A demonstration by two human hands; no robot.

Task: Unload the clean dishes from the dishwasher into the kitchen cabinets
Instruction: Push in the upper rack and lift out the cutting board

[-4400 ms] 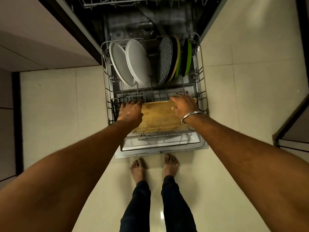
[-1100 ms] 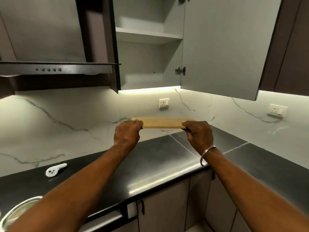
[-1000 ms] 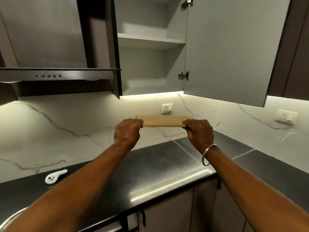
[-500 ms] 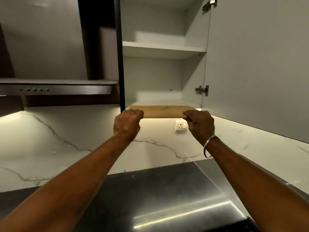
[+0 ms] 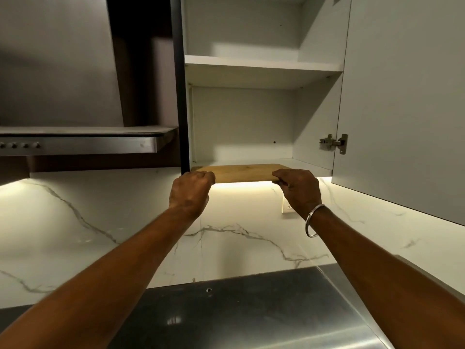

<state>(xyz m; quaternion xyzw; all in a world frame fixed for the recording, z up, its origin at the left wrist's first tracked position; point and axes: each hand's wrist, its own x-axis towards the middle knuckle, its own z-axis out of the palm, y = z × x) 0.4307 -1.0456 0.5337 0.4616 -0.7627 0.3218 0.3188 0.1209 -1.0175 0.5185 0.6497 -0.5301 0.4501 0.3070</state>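
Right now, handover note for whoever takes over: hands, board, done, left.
Left hand: grips the left end of the cutting board.
Right hand: grips its right end.
Board: flat, level with the lower shelf of the wall cabinet, far edge in over it, near edge out past the front. Cannot tell if it rests on the shelf. Cabinet door is swung open on the right.
Done: board brought up to the cabinet.
Left: slide it in, let go. The dishwasher is out of view.

Both arms raised, outstretched; left hand (image 5: 191, 191), right hand (image 5: 298, 190) level, fingers (image 5: 205, 175) curled gripping wooden board (image 5: 244, 172) ends.
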